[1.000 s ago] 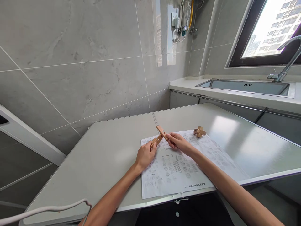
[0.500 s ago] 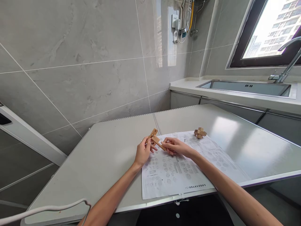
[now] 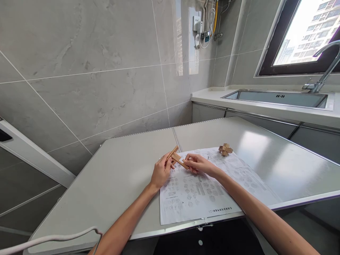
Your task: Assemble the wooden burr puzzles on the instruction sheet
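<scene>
My left hand (image 3: 160, 172) is closed on a wooden puzzle stick (image 3: 173, 152) that points up and away from me. Crossing it is a second, notched wooden puzzle stick (image 3: 179, 162), slanting down to the right. The fingertips of my right hand (image 3: 198, 163) pinch that stick's lower right end. Part of another wooden block shows behind my left fingers, though its shape is mostly hidden. Both hands are just above a printed paper sheet (image 3: 196, 209) with small diagrams. An assembled wooden burr puzzle (image 3: 225, 149) rests at the sheet's far right edge.
The pale folding table (image 3: 127, 184) has a seam and a metal front edge. A white cable (image 3: 61, 236) hangs at the lower left. Behind the table are a tiled wall (image 3: 111, 88) and, at right, a counter with a sink (image 3: 276, 98) and faucet (image 3: 322, 76).
My left hand has turned slightly, so the upper stick now shows its narrow side. Its fingers have drawn in a little. My right hand keeps its pinch almost in place.
</scene>
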`<state>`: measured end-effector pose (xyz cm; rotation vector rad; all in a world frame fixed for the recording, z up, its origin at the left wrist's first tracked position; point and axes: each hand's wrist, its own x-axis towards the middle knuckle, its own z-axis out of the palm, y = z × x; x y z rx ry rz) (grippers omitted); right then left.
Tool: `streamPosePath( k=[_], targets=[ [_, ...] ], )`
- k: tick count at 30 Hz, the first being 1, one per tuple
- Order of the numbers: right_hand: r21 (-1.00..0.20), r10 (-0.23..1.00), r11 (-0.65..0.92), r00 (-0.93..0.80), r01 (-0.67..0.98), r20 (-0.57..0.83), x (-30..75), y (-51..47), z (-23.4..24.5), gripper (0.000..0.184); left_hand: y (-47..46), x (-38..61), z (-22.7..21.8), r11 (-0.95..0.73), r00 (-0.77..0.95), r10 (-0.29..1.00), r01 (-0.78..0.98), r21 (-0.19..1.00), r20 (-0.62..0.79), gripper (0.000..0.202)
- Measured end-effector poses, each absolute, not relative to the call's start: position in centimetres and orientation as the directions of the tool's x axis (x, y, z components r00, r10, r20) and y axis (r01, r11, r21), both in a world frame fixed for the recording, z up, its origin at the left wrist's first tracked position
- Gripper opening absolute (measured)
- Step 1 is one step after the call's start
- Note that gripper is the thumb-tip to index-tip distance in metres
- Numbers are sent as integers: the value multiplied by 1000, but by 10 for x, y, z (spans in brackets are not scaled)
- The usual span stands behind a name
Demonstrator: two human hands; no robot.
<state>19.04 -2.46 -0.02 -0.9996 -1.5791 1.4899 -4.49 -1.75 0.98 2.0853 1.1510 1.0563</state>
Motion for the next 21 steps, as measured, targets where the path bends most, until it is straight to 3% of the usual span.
streamPosePath(
  k=[21],
  targets=[
    [-998,887,43,-462,46,17,192,-28,2,47,-17,-50,6,-543,379,838,517,662,392,42]
  ],
)
